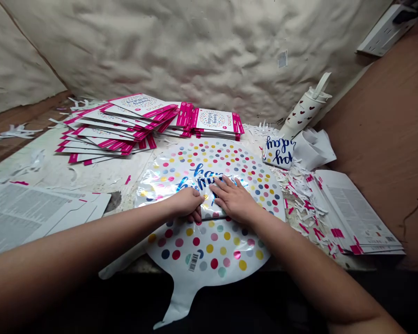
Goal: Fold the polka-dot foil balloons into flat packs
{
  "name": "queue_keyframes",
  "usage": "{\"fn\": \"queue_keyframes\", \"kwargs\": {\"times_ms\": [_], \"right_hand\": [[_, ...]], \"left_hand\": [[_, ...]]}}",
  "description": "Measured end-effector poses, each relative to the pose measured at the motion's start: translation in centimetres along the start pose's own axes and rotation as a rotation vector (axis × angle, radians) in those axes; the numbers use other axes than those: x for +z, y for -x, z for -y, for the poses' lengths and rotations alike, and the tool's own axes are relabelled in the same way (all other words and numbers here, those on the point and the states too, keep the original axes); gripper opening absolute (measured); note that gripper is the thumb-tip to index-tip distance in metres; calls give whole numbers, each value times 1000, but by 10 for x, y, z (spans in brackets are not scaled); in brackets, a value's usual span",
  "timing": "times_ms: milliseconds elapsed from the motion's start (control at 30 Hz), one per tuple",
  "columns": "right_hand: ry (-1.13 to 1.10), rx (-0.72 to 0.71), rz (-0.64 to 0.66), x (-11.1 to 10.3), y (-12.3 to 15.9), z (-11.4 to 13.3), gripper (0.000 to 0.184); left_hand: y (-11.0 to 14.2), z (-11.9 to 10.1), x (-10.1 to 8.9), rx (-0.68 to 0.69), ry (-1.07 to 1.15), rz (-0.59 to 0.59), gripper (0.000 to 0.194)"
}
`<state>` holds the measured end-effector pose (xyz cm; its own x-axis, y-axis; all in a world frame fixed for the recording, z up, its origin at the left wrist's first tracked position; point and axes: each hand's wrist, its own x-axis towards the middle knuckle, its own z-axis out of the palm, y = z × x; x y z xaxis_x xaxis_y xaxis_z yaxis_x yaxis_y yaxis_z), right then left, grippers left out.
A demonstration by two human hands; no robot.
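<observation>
A flat foil balloon (pixel 212 250) with coloured dots and blue lettering lies spread on the table, its tail hanging over the front edge. On its middle rests a folded foil balloon (pixel 212 212), a shiny packet printed with similar dots and lettering. My left hand (pixel 188 203) pinches the packet's left side, fingers curled closed. Flat on the packet's right part lies my right hand (pixel 235 198), fingers stretched and a little spread, pressing without gripping. A barcode label (pixel 194 262) shows near the balloon's lower end.
Stacked printed packs (pixel 114 125) stand at the back left, with a smaller pile (pixel 216 123) beside them. A heart-patterned tumbler (pixel 304 111) leans behind another folded balloon (pixel 279 152). Printed card sleeves (pixel 358 208) and paper scraps (pixel 304 204) lie right; more sheets (pixel 45 213) left.
</observation>
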<state>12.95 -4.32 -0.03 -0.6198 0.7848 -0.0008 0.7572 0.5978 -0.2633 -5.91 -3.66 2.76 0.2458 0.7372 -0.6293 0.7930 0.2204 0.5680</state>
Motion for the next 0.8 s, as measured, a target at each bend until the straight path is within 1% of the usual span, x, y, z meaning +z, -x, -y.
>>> {"fn": "queue_keyframes", "kwargs": {"times_ms": [67,100,133,167,200,267,300,333,400,433,500,533,567,633,667,700,733,767,800], "right_hand": [[19,83,101,7,-7,-1,52],[19,113,126,8,-10,-1,54],[20,132,138,10,-11,-1,54],[23,144,142,10,-11,-1,53],[25,151,143,10,-11,0,53],[29,157,135,11,-11,0,50],[27,158,121,11,-11,-1,50],[14,155,104,13,-10,-2,49],[-59,146,51,16,-7,-7,48],[-136,139,20,18,-5,-11,48],[-390,136,-72,20,-1,-19,48],[-549,155,-148,19,2,-22,50],[-715,196,-255,16,6,-24,52],[-1044,353,-475,6,13,-21,56],[-1198,443,-509,0,17,-17,58],[-1342,521,-468,-6,21,-11,59],[-1468,580,-375,-11,23,-5,59],[-1553,612,-259,-14,23,0,58],[-1590,628,-175,-16,23,2,54]], "left_hand": [[9,-3,-3,52,-102,-80,32],[14,-4,-2,101,-167,-133,28],[19,-4,2,188,-269,-183,22],[24,-5,7,310,-414,-223,17],[27,-4,15,443,-594,-253,16],[28,-4,34,662,-964,-315,22],[27,-4,44,721,-1087,-362,24],[24,-4,52,741,-1135,-421,25],[17,-4,60,756,-1122,-529,27],[14,-3,59,763,-1099,-559,28],[11,0,46,742,-1069,-580,29],[12,2,37,724,-1055,-600,30],[15,5,27,717,-1027,-645,32],[23,10,11,742,-941,-790,35],[26,12,7,770,-897,-859,37],[27,12,6,803,-862,-904,38],[26,11,8,842,-844,-912,38],[24,9,13,881,-844,-882,38],[20,6,21,918,-851,-832,39]]}}
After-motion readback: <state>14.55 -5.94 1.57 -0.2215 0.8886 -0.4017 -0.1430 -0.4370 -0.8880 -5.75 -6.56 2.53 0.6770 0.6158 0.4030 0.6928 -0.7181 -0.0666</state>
